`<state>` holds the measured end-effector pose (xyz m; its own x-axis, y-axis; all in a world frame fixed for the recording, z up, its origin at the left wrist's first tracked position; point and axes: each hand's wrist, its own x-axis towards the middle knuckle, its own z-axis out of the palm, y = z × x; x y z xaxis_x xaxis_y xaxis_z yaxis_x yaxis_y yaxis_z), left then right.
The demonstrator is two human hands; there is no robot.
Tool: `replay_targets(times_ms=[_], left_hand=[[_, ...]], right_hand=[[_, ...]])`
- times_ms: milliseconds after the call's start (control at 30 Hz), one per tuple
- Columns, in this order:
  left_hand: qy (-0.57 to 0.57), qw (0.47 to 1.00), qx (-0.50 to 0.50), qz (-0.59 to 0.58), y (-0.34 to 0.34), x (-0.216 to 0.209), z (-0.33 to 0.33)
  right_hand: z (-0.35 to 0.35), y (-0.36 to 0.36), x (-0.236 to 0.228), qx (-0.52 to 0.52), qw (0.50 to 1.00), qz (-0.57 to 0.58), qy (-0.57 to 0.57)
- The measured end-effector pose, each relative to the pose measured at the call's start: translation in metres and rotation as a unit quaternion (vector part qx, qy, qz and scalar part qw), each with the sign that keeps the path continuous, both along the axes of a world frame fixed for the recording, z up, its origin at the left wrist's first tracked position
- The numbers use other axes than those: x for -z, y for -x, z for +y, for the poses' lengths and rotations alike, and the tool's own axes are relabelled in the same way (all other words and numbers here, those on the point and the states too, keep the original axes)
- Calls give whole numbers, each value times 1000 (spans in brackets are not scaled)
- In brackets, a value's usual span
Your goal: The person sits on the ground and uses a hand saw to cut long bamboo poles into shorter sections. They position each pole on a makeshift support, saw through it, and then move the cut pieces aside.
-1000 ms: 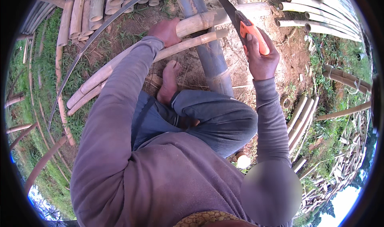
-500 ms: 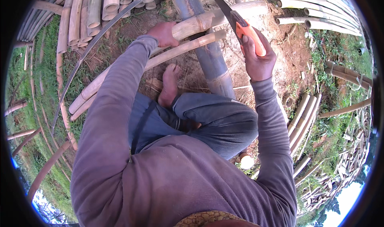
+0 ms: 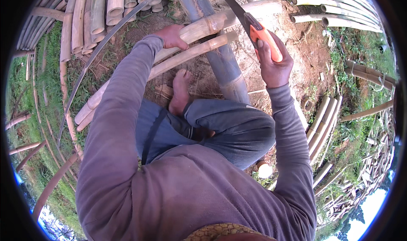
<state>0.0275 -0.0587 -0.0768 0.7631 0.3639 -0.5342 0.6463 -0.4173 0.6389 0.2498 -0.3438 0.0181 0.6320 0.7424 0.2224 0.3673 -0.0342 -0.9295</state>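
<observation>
Two pale bamboo poles, a thicker pole (image 3: 210,25) and a thinner pole (image 3: 193,54), cross over one dark bamboo log (image 3: 231,67). The left hand (image 3: 171,36) clasps the thicker pole, fingers bent round it. The right hand (image 3: 275,65) has its fingers wrapped about one orange-handled saw (image 3: 263,34) — three bamboo lengths (image 3: 321,125) lie beyond the right forearm.

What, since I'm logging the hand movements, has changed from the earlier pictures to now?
The left hand moved slightly left in the picture, its grip looking looser; the right hand and its orange-handled saw sit slightly lower. Nothing was visibly picked up or let go. The left hand remains on the thicker pale pole, which still crosses the dark pole.
</observation>
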Motion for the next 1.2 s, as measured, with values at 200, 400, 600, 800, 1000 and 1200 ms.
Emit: replay_targets(times_ms=[200, 400, 600, 800, 1000, 1200], left_hand=[[-17, 1000, -13, -4, 12, 14, 7], [104, 994, -23, 9, 6, 17, 16], [69, 997, -13, 29, 2, 2, 9], [160, 986, -22, 34, 7, 2, 13], [159, 986, -28, 31, 3, 20, 19], [-152, 985, -83, -19, 11, -14, -38]], right_hand=[[-101, 12, -24, 10, 999, 26, 27], [-120, 13, -13, 0, 1000, -25, 18], [-8, -1, -4, 2, 999, 31, 12], [-156, 17, -58, 2, 995, 73, 61], [-29, -12, -1, -2, 996, 83, 39], [-29, -16, -8, -66, 995, -12, 68]])
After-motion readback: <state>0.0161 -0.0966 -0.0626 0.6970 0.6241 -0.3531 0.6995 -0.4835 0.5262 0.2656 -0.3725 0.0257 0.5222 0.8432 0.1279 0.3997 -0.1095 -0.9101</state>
